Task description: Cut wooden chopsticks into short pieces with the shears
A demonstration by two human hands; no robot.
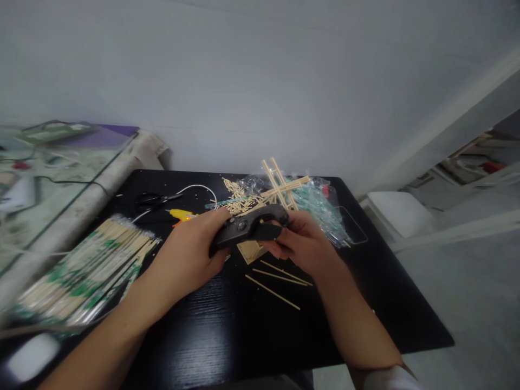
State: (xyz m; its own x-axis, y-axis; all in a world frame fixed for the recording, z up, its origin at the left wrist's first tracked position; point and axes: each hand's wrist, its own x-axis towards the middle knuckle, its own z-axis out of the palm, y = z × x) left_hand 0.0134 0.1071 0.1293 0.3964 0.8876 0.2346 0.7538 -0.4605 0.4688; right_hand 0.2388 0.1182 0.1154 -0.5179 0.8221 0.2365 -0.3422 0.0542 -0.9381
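Both hands meet over the middle of a black table [244, 330]. My left hand [190, 254] is closed around one end of a black hand tool [249, 227], perhaps a cutter. My right hand [300, 241] is closed on the tool's other end, fingers wrapped under it. A thin wooden stick seems to sit at the tool by my right fingers, though it is too small to be sure. Behind the hands stands a frame of crossed wooden sticks [280, 187]. Three loose sticks [278, 279] lie on the table just below the hands.
A big bundle of packed bamboo sticks [85, 271] lies at the left. Behind are black scissors [156, 200], a yellow glue gun [181, 215] with a white cord, stick scraps and clear plastic bags [325, 208]. A glass-topped surface [44, 184] is far left, floor at the right.
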